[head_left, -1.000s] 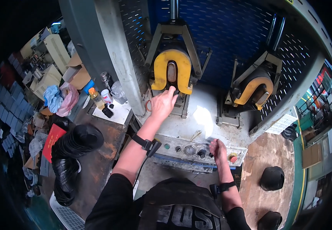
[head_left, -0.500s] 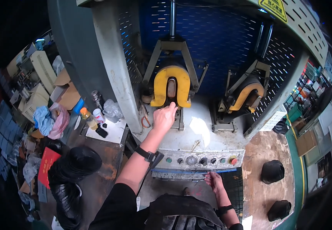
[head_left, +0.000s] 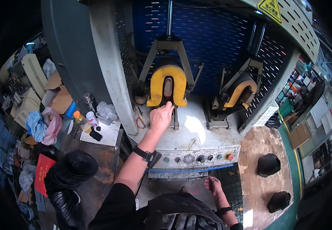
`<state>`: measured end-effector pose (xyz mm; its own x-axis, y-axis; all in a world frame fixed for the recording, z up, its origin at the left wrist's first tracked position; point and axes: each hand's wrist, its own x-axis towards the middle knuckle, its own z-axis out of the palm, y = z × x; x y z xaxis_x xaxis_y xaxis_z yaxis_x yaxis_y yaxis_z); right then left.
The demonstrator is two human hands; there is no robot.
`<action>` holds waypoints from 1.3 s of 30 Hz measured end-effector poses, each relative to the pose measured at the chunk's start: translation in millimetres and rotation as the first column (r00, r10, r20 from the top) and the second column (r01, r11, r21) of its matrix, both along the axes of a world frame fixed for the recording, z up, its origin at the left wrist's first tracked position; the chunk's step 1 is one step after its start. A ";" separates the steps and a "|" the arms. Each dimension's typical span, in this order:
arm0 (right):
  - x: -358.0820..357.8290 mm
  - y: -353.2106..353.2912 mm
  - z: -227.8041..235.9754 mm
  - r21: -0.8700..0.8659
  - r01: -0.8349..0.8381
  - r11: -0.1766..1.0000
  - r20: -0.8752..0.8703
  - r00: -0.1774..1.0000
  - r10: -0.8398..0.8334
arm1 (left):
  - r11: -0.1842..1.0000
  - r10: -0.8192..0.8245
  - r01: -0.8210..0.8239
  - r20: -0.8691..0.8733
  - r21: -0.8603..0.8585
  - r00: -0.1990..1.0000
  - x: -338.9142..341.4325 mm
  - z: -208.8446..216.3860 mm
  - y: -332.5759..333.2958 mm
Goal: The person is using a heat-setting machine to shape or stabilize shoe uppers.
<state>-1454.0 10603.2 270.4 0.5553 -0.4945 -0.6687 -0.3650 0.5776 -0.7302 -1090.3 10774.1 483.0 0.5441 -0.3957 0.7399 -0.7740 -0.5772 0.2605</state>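
Note:
My left hand reaches up into the press, its fingers closed just under the mouth of a yellow U-shaped pad. Whatever they grip there is hidden by the hand. Inside the pad's slot sits a dark, worn block, and a metal yoke straddles the pad. Below the front of the control panel, my right hand hangs with its fingers loosely bent and apart; nothing shows in it. A second yellow pad with its own yoke stands to the right inside the machine.
Black shoe uppers stand on the wooden board at right. Black boots crowd the left bench, near a bottle and a plastic bag. Orange-handled pliers lean beside the left pad. White paper lies on the machine bed.
My right hand has come away from the blue-edged ledge under the panel and dropped slightly. The left hand stays at the pad. The whole view has shifted a little.

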 end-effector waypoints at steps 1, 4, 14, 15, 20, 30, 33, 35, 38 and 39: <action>0.2 1.2 -0.5 0.000 0.001 1.000 0.000 1.000 -0.001 | 1.000 -0.006 0.006 0.003 -0.002 1.000 -0.2 0.8 0.7; 0.5 4.2 -2.4 0.002 -0.008 1.000 -0.002 1.000 0.008 | 1.000 -0.017 0.017 0.002 -0.004 1.000 0.6 1.8 1.2; -1.2 11.9 7.3 0.004 -0.042 0.999 0.082 0.996 0.042 | 0.976 -0.184 0.185 0.020 -0.117 0.983 -20.1 25.1 39.3; 2.4 11.0 13.1 -0.009 -0.027 1.000 0.087 0.996 0.028 | 0.965 -0.236 0.235 0.011 -0.118 0.972 -30.1 35.1 47.1; 32.5 -3.4 63.7 -0.072 0.015 0.997 0.255 0.967 0.004 | 0.864 -0.456 0.457 -0.055 0.212 0.888 -90.2 41.4 80.0; 48.8 -14.1 139.4 0.404 -0.318 0.858 0.562 0.826 0.041 | 0.463 -0.797 0.675 -0.063 0.574 0.600 -179.0 21.9 29.8; 14.4 -28.8 127.2 0.538 -0.365 0.760 0.683 0.718 -0.138 | 0.427 -0.841 0.709 -0.042 0.561 0.539 -197.5 23.0 3.4; -11.3 -29.7 139.2 0.550 -0.279 0.787 0.685 0.690 -0.234 | 0.433 -0.870 0.779 -0.015 0.454 0.492 -210.7 29.9 -9.1; -45.8 -45.2 134.7 0.600 -0.221 0.769 0.715 0.579 -0.392 | 0.441 -0.888 0.864 -0.024 0.242 0.460 -230.4 24.5 -19.0; -53.6 -50.2 134.6 0.622 -0.236 0.746 0.726 0.530 -0.438 | 0.433 -0.889 0.880 -0.067 0.194 0.453 -238.8 16.9 -21.0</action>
